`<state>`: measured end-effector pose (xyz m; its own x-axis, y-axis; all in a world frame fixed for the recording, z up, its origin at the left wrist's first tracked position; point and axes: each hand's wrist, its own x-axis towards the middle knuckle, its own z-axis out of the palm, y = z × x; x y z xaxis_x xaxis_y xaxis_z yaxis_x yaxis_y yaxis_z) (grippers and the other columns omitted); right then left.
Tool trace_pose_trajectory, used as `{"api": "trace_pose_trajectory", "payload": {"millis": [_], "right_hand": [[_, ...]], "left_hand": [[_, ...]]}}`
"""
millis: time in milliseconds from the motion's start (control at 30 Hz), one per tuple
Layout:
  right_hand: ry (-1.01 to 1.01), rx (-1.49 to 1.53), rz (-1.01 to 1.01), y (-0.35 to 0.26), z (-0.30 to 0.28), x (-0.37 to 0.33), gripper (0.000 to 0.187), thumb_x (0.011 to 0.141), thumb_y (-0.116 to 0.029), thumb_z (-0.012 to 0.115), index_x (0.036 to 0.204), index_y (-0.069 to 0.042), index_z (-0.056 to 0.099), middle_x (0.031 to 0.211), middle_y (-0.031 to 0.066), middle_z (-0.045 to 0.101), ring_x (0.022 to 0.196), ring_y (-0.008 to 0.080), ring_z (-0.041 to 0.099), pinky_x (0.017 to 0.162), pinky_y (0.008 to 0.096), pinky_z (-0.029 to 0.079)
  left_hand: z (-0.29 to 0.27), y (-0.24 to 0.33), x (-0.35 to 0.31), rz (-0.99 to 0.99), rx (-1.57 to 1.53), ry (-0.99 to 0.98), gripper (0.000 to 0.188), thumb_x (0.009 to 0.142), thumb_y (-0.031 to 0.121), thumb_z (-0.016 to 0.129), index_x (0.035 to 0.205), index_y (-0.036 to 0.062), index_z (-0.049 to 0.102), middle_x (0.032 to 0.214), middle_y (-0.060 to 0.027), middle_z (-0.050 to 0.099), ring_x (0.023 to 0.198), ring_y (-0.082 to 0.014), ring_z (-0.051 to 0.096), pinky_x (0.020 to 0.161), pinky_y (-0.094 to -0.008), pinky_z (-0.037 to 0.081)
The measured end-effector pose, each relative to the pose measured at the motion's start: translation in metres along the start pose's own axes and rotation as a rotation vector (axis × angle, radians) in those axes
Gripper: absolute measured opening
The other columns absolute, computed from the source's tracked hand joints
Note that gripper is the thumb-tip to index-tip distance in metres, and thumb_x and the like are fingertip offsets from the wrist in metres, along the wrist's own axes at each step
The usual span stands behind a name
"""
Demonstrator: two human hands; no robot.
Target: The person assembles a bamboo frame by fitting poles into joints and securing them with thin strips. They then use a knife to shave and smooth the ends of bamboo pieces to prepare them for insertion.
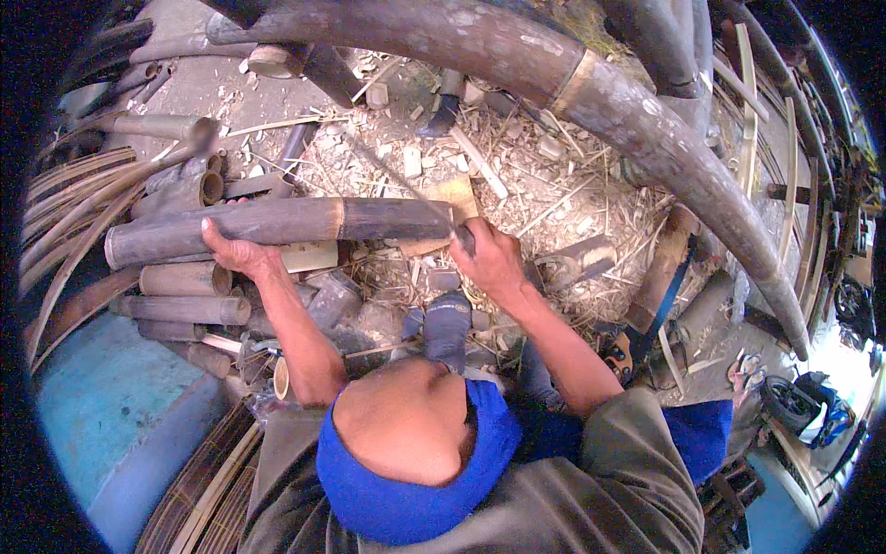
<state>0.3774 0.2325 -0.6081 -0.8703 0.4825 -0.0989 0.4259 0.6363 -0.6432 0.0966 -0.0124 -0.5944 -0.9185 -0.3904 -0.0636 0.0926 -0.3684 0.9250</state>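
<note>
A dark brown bamboo section [268,222] lies crosswise in front of me, with a pale ring partway along it. My left hand [242,254] is closed round its left half, thumb on the near side and fingers mostly hidden underneath. At the right end of the bamboo, my right hand [486,261] is closed on the grip of a long knife-like tool. Its thin dark blade [401,173] slants up and left across the far side of the bamboo, a little blurred. A flat pale wood piece [454,198] shows behind the bamboo's right end.
A thick curved bamboo pole [480,42] spans the far side and comes down on the right. Cut bamboo tubes [185,279] are stacked at left beside split strips [78,208]. Shavings [554,166] cover the ground. A handsaw [618,353] leans at right; my foot [447,323] is near the middle.
</note>
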Motion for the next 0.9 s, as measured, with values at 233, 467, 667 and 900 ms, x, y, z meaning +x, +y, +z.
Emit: {"api": "trace_pose_trajectory", "payload": {"millis": [233,467,667,900], "right_hand": [[-0.032,0.004,0.037,0.015,0.001,0.002,0.028,0.087,-0.028,0.069,0.100,-0.004,0.064,0.079,0.0214,0.069,0.070,0.0423,0.069,0.063,0.0533,0.053],[-0.222,-0.141,0.264,0.066,0.038,-0.008,0.030,0.087,-0.030,0.067,0.096,-0.002,0.063,0.081,0.0252,0.068,0.077,0.0444,0.068,0.068,0.0554,0.053],[-0.122,-0.072,0.202,0.068,0.031,-0.011,0.034,0.088,-0.032,0.066,0.097,0.001,0.063,0.078,0.0279,0.067,0.075,0.0468,0.067,0.069,0.0564,0.052],[-0.049,0.003,0.122,0.038,0.000,-0.008,0.033,0.089,-0.028,0.067,0.101,0.002,0.062,0.077,0.0248,0.068,0.072,0.0456,0.067,0.066,0.0533,0.053]], "left_hand": [[-0.009,-0.007,0.003,-0.073,-0.068,-0.040,0.071,0.081,0.050,0.067,0.123,-0.0051,0.052,0.105,-0.0188,0.062,0.096,-0.0334,0.064,0.088,-0.0492,0.052],[-0.014,-0.009,0.002,-0.208,-0.154,-0.116,0.074,0.079,0.060,0.064,0.120,-0.0009,0.055,0.108,-0.0161,0.062,0.104,-0.0315,0.060,0.094,-0.0497,0.048],[0.003,0.002,-0.019,-0.194,-0.105,-0.050,0.085,0.080,0.061,0.065,0.137,0.0022,0.045,0.130,-0.0182,0.053,0.116,-0.0345,0.055,0.100,-0.0548,0.044],[0.017,0.013,-0.014,-0.063,-0.008,0.058,0.077,0.086,0.047,0.070,0.137,-0.0037,0.043,0.126,-0.0194,0.055,0.105,-0.0362,0.060,0.091,-0.0518,0.052]]}}
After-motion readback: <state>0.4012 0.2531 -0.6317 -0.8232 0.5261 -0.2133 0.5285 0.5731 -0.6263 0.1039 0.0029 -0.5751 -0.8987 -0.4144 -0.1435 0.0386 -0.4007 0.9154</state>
